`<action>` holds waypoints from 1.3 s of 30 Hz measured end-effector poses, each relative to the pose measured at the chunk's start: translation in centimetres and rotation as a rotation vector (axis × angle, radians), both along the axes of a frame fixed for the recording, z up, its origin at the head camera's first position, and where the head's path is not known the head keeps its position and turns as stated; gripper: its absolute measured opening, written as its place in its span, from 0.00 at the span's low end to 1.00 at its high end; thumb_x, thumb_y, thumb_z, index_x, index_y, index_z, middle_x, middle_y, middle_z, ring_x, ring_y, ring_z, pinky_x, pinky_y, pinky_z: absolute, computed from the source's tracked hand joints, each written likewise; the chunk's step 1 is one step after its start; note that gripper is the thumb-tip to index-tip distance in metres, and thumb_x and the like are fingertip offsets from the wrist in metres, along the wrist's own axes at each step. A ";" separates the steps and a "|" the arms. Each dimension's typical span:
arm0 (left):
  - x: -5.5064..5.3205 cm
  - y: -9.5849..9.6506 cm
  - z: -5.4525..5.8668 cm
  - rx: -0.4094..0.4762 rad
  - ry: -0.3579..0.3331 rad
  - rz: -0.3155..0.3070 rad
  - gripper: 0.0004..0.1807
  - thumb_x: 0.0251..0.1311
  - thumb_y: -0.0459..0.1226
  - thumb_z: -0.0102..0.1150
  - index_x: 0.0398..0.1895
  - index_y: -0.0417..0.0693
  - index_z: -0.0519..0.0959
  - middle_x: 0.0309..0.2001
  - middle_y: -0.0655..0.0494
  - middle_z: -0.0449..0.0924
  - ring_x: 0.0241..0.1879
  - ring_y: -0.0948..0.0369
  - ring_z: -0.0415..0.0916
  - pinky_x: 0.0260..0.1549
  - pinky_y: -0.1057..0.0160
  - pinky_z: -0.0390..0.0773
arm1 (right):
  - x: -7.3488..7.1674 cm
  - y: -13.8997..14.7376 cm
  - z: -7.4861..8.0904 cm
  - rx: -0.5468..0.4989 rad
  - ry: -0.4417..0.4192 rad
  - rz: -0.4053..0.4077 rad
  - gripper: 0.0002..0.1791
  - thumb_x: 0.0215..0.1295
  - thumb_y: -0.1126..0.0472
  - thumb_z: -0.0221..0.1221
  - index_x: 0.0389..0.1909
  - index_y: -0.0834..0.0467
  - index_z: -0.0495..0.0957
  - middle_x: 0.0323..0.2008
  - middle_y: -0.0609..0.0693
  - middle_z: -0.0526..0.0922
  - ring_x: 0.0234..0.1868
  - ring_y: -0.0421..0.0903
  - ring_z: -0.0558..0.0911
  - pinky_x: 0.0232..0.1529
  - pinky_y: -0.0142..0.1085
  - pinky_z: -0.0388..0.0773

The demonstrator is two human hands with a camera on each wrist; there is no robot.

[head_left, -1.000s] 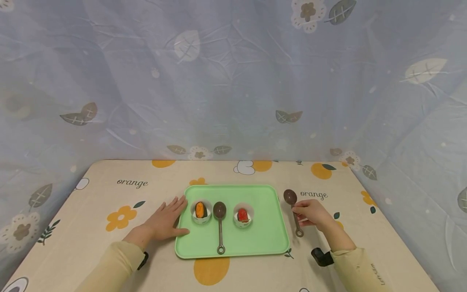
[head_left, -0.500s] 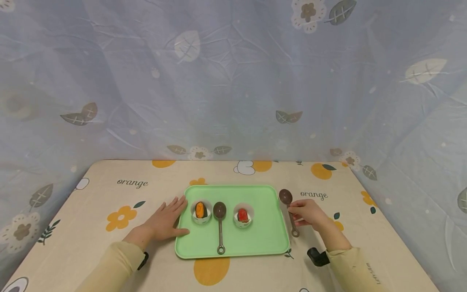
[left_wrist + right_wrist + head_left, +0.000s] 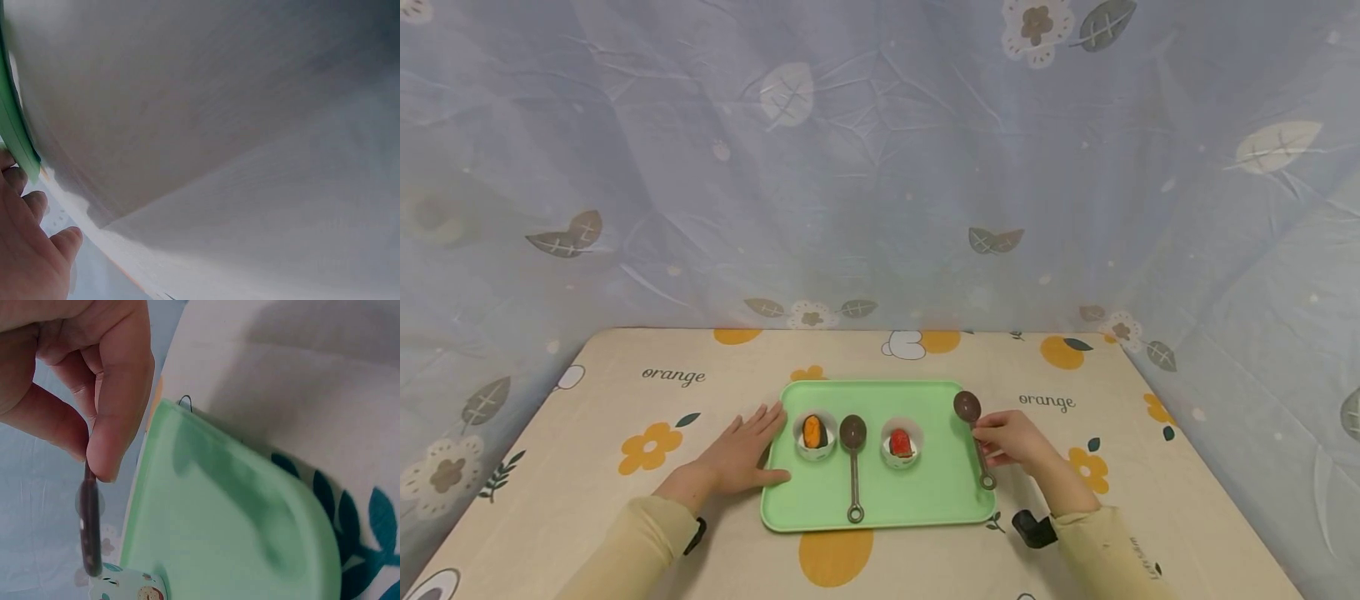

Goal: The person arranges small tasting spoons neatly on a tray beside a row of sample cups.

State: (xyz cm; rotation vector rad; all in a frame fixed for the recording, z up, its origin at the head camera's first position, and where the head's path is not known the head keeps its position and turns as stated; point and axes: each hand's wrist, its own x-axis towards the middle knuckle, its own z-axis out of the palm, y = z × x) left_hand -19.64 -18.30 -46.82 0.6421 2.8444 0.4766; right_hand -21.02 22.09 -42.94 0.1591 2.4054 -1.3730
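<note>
My right hand point(image 3: 1017, 442) pinches the handle of a brown spoon point(image 3: 967, 407) between thumb and fingers. The spoon hangs over the right side of a green tray point(image 3: 943, 500); in the right wrist view its handle point(image 3: 91, 531) shows edge-on above the tray's surface. My left hand point(image 3: 737, 454) rests with spread fingers on the tray's left rim, which the left wrist view shows partly. On the tray a second brown spoon point(image 3: 853, 433) lies between two small white cups. The left cup point(image 3: 815, 454) contains an orange-topped piece resembling sushi, the right cup point(image 3: 901, 463) a red-topped one.
A cream cloth point(image 3: 572, 467) with oranges, flowers and lettering covers the table around the tray. Behind and beside the table hangs a pale blue patterned curtain point(image 3: 880, 167). A black strap-mounted device point(image 3: 1033, 529) sits by the right wrist.
My right hand has moved left with the spoon, from the cloth beside the tray to above its right side. The left hand has stayed in place.
</note>
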 end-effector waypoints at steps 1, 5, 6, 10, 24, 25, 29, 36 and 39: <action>0.0 0.0 0.0 -0.001 0.001 0.000 0.52 0.51 0.60 0.59 0.70 0.36 0.53 0.73 0.39 0.48 0.71 0.40 0.46 0.66 0.35 0.48 | 0.0 -0.1 0.0 -0.002 -0.001 -0.005 0.13 0.65 0.65 0.53 0.44 0.70 0.76 0.27 0.49 0.78 0.27 0.41 0.77 0.29 0.32 0.81; 0.0 0.1 0.0 0.001 0.003 0.000 0.52 0.51 0.59 0.59 0.70 0.36 0.53 0.72 0.39 0.48 0.71 0.40 0.46 0.66 0.35 0.49 | 0.1 -0.5 0.0 -0.007 -0.004 -0.014 0.14 0.65 0.65 0.54 0.46 0.70 0.76 0.29 0.51 0.78 0.28 0.41 0.77 0.29 0.33 0.81; 0.0 0.1 0.0 0.000 0.003 0.001 0.52 0.51 0.59 0.59 0.70 0.36 0.53 0.72 0.39 0.48 0.71 0.40 0.46 0.66 0.35 0.48 | 0.1 -0.6 0.0 -0.003 -0.003 -0.010 0.14 0.65 0.65 0.54 0.46 0.70 0.76 0.29 0.51 0.79 0.28 0.41 0.77 0.29 0.33 0.82; 0.0 0.1 0.0 0.003 0.003 0.003 0.52 0.51 0.60 0.59 0.70 0.36 0.53 0.73 0.39 0.48 0.71 0.40 0.46 0.66 0.35 0.48 | 0.2 -1.0 0.0 -0.001 -0.001 -0.009 0.14 0.64 0.65 0.54 0.45 0.70 0.76 0.30 0.52 0.79 0.28 0.41 0.77 0.29 0.34 0.82; 0.3 0.0 0.2 0.022 -0.011 0.008 0.52 0.52 0.58 0.60 0.70 0.35 0.52 0.72 0.38 0.48 0.71 0.39 0.46 0.66 0.35 0.48 | -0.1 -1.8 -0.8 0.002 -0.012 0.002 0.13 0.64 0.64 0.54 0.45 0.69 0.77 0.27 0.50 0.77 0.27 0.41 0.76 0.27 0.33 0.82; 0.3 0.0 0.2 0.021 -0.011 0.009 0.52 0.52 0.58 0.60 0.70 0.35 0.52 0.72 0.38 0.48 0.71 0.39 0.46 0.66 0.35 0.48 | -0.1 -1.9 -0.8 0.002 -0.013 0.002 0.13 0.64 0.64 0.54 0.44 0.69 0.77 0.27 0.50 0.77 0.27 0.41 0.76 0.27 0.33 0.82; 0.3 0.1 0.2 0.017 -0.016 0.012 0.52 0.52 0.58 0.59 0.70 0.35 0.52 0.72 0.39 0.48 0.71 0.39 0.46 0.67 0.35 0.48 | -0.1 -2.2 -1.0 0.006 -0.014 -0.001 0.13 0.64 0.64 0.55 0.44 0.68 0.77 0.27 0.51 0.77 0.27 0.41 0.76 0.27 0.33 0.82; 0.2 0.1 0.1 0.020 -0.020 0.010 0.52 0.52 0.58 0.59 0.70 0.35 0.52 0.72 0.39 0.48 0.71 0.39 0.45 0.67 0.35 0.47 | 0.0 -2.7 -1.4 -0.003 -0.014 -0.007 0.12 0.63 0.65 0.55 0.43 0.68 0.77 0.27 0.51 0.77 0.26 0.41 0.76 0.26 0.33 0.82; 0.1 0.1 0.0 0.017 -0.019 0.010 0.52 0.52 0.58 0.59 0.70 0.36 0.52 0.73 0.39 0.47 0.71 0.39 0.45 0.67 0.35 0.47 | -0.1 -2.9 -1.7 -0.003 -0.022 -0.008 0.12 0.63 0.65 0.55 0.43 0.68 0.77 0.27 0.51 0.77 0.26 0.41 0.76 0.25 0.32 0.81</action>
